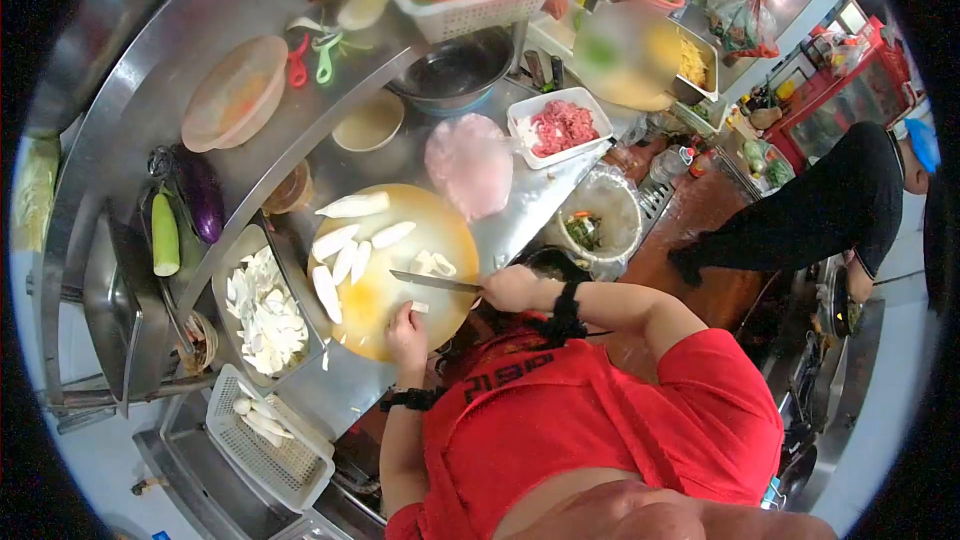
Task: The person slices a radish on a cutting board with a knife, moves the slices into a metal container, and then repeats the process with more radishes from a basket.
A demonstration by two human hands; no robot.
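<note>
My right hand [511, 289] is closed round the handle of a knife [435, 281], whose blade lies over the round cutting board [400, 325]. Beside the blade, my left hand [406, 336] holds a small white piece [420, 307] between its fingertips at the board's lower part. Cut white bits [434, 263] rest just above the blade. Several long white vegetable pieces [344, 262] lie on the board's left half. To the left of the board stands a metal tray [264, 315] filled with white slices.
A white basket [318, 475] with white vegetables sits at lower left. Behind the board are a pink round item [468, 166], a tray of raw meat [563, 128] and a bowl [368, 122]. A bin [622, 227] stands right. Another person's dark-clothed leg [800, 215] is at far right.
</note>
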